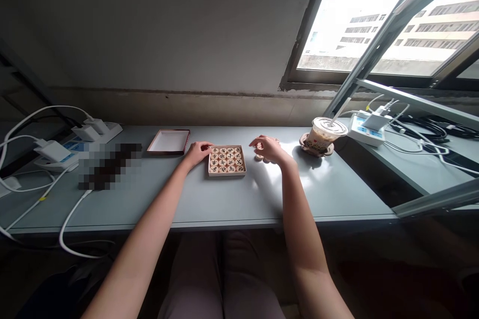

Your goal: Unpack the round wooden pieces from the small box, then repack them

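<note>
Discs (226, 162) lay in close rows in the shallow box (227, 174) at the middle of the table (224, 204), that layer apparently complete; loose pieces (259, 157) lay outside it to the right, and the lid (168, 141) was off, set down to the left. The left hand (197, 154) rested its fingers against the box's left edge, grip uncertain; the right hand (271, 149) bent over the loose pieces, and whether it pinched one could not be told. Dark characters marked the discs, too small to read surely; the drink cup (322, 140) bore illegible print.
</note>
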Action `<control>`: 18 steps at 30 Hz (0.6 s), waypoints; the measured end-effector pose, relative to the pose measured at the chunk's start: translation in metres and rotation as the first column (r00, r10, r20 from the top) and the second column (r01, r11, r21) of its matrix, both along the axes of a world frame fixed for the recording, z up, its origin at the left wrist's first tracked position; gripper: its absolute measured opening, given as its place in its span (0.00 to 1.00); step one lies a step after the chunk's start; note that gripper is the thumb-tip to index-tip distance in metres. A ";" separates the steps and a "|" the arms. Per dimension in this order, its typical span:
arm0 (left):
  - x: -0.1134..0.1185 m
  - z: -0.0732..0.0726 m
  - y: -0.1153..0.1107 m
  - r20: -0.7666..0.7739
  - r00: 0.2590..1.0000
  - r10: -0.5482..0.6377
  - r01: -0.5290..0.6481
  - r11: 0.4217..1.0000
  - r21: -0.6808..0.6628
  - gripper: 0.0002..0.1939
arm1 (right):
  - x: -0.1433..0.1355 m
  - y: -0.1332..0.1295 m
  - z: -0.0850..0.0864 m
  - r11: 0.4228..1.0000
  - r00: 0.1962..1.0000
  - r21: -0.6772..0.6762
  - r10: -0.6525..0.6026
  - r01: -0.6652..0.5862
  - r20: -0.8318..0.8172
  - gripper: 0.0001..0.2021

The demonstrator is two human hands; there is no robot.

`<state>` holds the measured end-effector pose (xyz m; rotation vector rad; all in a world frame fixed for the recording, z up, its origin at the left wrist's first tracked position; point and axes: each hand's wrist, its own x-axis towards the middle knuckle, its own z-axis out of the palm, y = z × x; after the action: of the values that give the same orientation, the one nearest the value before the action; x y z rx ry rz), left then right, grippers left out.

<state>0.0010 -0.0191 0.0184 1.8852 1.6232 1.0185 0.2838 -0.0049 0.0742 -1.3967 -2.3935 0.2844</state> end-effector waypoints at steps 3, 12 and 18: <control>0.000 0.001 -0.001 0.000 1.000 -0.005 0.005 1.000 -0.004 0.19 | -0.023 -0.004 -0.006 0.984 0.994 0.142 0.099 -0.103 0.036 0.13; -0.001 -0.003 0.002 -0.016 1.000 0.000 0.001 0.999 0.043 0.18 | -0.045 -0.006 -0.025 0.963 0.965 0.250 0.034 -0.101 0.258 0.11; 0.000 -0.002 0.001 -0.023 1.000 0.009 -0.008 0.999 0.034 0.17 | -0.044 -0.004 -0.035 0.966 0.967 0.248 0.009 -0.074 0.253 0.12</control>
<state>0.0010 -0.0184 0.0164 1.9207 1.6381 1.0371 0.2400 -0.0091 0.0394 -1.3289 -2.5506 -0.1992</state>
